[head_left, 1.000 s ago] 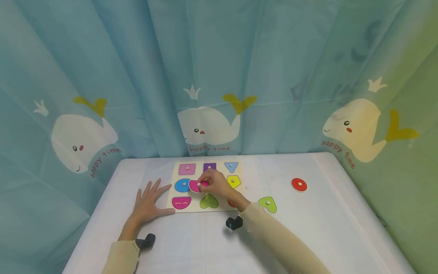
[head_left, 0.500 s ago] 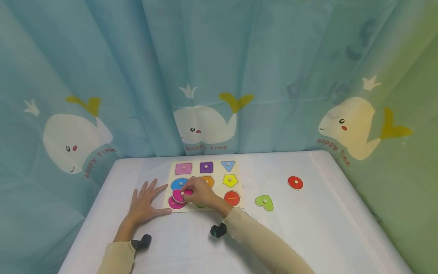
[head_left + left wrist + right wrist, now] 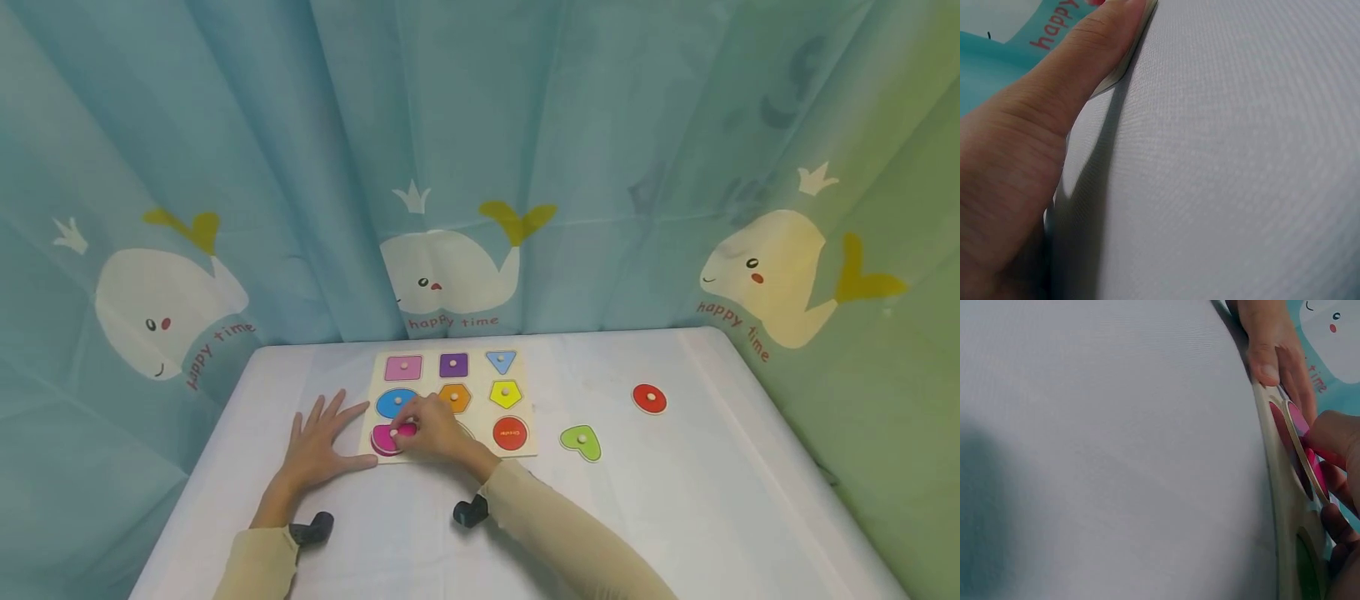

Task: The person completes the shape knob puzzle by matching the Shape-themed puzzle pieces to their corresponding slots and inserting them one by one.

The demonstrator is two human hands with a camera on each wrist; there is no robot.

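My right hand (image 3: 435, 429) pinches the small knob of a magenta half-round puzzle piece (image 3: 384, 437). In the right wrist view the half-round piece (image 3: 1297, 428) is tilted over its matching recess, with its edge right at the board. The cream puzzle board (image 3: 531, 417) lies flat beneath. My left hand (image 3: 313, 450) rests spread at the board's left side, its thumb at the near left corner. In the left wrist view the thumb (image 3: 1094, 47) lies along the board's corner. The right hand covers most of the heart recess.
Knobbed pieces sit in the board's other recesses, among them a blue oval (image 3: 392, 406), an orange hexagon (image 3: 457, 392) and a yellow pentagon (image 3: 506, 400). The red circle recess (image 3: 510, 434) is bare. A green heart piece (image 3: 579, 446) and a red round piece (image 3: 643, 402) lie on the table to the right.
My right hand has carried the half-round piece left and toward me, from near the blue oval to over the magenta recess, and lowered it. My left hand has kept its place at the board.
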